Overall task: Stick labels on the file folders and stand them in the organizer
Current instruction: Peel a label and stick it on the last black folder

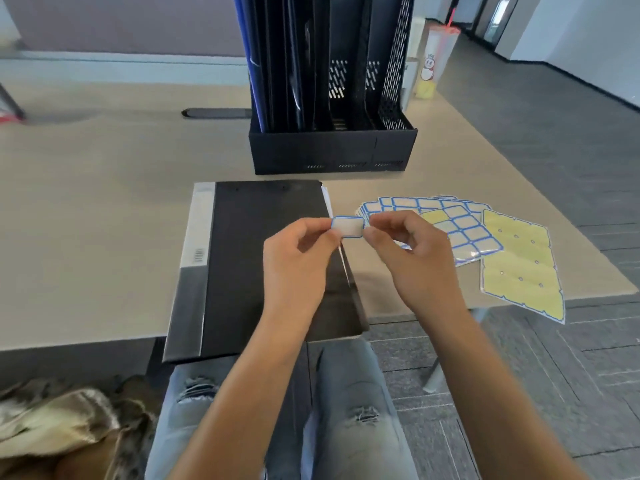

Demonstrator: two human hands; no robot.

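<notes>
A white label with a blue border (347, 227) is held in the air between both hands. My left hand (300, 252) pinches its left end and my right hand (408, 249) pinches its right end. Beneath them a black file folder (256, 258) with a grey spine lies flat on the table, its near end overhanging the table edge. Behind it stands the black mesh organizer (332, 147), with several dark and blue folders upright in its left slots.
Label sheets (460, 226) are fanned out to the right of the folder, and a peeled yellow backing sheet (519, 268) lies near the table's right corner. A plastic drink cup (434, 60) stands behind the organizer. A bag (62, 424) lies at lower left.
</notes>
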